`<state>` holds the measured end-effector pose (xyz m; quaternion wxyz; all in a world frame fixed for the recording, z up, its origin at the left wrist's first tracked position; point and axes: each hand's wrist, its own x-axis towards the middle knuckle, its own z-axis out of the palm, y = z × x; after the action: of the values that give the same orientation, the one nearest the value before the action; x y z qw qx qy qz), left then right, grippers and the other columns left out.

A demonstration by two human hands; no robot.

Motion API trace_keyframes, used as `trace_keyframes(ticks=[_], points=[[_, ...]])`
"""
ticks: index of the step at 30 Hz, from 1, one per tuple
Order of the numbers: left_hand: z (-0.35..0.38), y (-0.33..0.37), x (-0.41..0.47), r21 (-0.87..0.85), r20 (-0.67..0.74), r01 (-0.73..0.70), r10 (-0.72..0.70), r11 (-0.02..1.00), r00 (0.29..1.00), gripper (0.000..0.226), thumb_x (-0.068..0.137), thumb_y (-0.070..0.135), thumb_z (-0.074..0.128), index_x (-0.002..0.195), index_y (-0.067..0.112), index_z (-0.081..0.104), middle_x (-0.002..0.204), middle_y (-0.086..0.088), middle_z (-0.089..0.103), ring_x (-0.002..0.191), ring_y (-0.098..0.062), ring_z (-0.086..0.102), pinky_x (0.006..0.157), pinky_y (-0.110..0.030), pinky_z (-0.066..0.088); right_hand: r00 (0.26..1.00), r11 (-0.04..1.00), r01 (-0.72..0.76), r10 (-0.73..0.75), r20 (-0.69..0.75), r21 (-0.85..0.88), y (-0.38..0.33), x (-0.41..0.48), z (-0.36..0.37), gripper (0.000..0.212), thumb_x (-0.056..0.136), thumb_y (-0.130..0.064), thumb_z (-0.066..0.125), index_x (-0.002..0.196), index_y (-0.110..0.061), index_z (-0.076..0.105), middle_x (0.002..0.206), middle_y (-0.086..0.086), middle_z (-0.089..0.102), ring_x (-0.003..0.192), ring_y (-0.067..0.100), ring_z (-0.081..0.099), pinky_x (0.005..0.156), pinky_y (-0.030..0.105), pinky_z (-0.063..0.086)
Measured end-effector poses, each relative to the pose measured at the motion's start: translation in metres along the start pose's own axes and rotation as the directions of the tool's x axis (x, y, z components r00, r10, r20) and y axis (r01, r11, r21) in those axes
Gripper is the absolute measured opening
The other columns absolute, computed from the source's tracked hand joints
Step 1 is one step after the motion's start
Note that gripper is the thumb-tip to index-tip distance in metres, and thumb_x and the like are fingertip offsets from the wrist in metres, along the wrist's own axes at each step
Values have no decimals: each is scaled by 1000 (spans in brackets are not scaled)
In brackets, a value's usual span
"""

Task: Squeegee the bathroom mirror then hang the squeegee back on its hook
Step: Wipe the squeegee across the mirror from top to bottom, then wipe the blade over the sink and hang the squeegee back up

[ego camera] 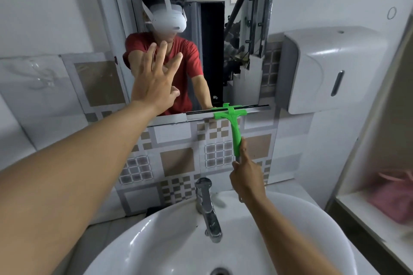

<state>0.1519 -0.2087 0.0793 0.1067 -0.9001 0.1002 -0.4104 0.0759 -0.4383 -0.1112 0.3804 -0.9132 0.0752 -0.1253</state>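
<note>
The bathroom mirror (232, 29) hangs on the wall above the sink. A green squeegee (234, 127) has its black blade lying along the mirror's bottom edge, on the right half. My right hand (247, 176) grips the lower end of the green handle, which points straight down from the blade. My left hand (155, 78) is spread flat, fingers apart, pressed against the lower left part of the glass. No hook is in sight.
A white sink (156, 241) with a chrome tap (207, 207) sits right below my arms. A white paper dispenser (324, 67) juts from the wall right of the mirror. At the far right, a shelf holds a pink cloth (393, 194).
</note>
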Motion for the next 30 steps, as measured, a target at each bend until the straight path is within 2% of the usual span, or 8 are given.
trace_keyframes(ticks=[6,9,12,16,19,22,26,30], points=[[-3,1,0,-18,26,10,-10,1000,1000,96,83,38,78,160,23,22,169,-21,8,154,-45,9,124,-62,17,998,1000,-7,8,62,-21,2,-12,1,91,94,1,50,158,-37,-2,86,5,59,72,24,63,61,43,59],[-3,2,0,-19,28,7,-7,1000,1000,97,83,38,78,160,23,22,169,-21,8,154,-45,9,124,-62,16,997,999,-9,12,75,-39,4,-18,-1,87,95,1,51,159,-35,4,91,5,61,70,18,60,50,28,49],[-6,1,1,-17,46,13,-12,1000,999,97,83,40,78,160,23,22,169,-21,8,153,-45,11,123,-62,18,998,998,8,-4,70,-59,6,-28,-8,83,98,-4,51,159,-34,3,100,7,66,67,11,57,47,20,43],[-19,3,-3,-39,90,37,-34,999,995,90,87,42,73,160,23,23,170,-20,7,154,-44,9,124,-59,18,995,995,27,-17,102,-95,14,-48,-28,84,96,-3,51,159,-34,6,109,10,70,75,16,64,57,30,57],[-33,15,-17,-99,128,89,-76,991,989,83,90,39,70,159,21,26,169,-19,12,153,-44,14,123,-59,24,984,978,91,-60,168,-187,22,-62,-52,76,93,-3,50,157,-26,17,106,11,70,75,22,62,55,33,50],[-52,37,-41,-169,194,101,-67,980,979,73,92,35,68,155,18,35,163,-16,26,147,-42,29,115,-58,39,974,950,153,-99,202,-272,26,-74,-81,61,95,-8,49,151,-20,27,105,13,70,76,26,57,61,37,45],[-88,88,-77,-295,313,72,25,953,949,59,96,24,60,152,16,44,152,-8,46,136,-32,47,98,-49,51,975,923,192,-141,173,-334,22,-89,-124,34,94,-10,51,127,-15,44,102,16,69,77,35,59,63,38,46],[-122,135,-109,-427,298,4,136,904,945,53,90,12,64,142,15,58,139,-7,63,126,-28,59,99,-48,54,940,842,339,-293,173,-420,14,-96,-166,20,96,-12,51,117,-13,51,92,13,68,69,31,60,60,39,52]])
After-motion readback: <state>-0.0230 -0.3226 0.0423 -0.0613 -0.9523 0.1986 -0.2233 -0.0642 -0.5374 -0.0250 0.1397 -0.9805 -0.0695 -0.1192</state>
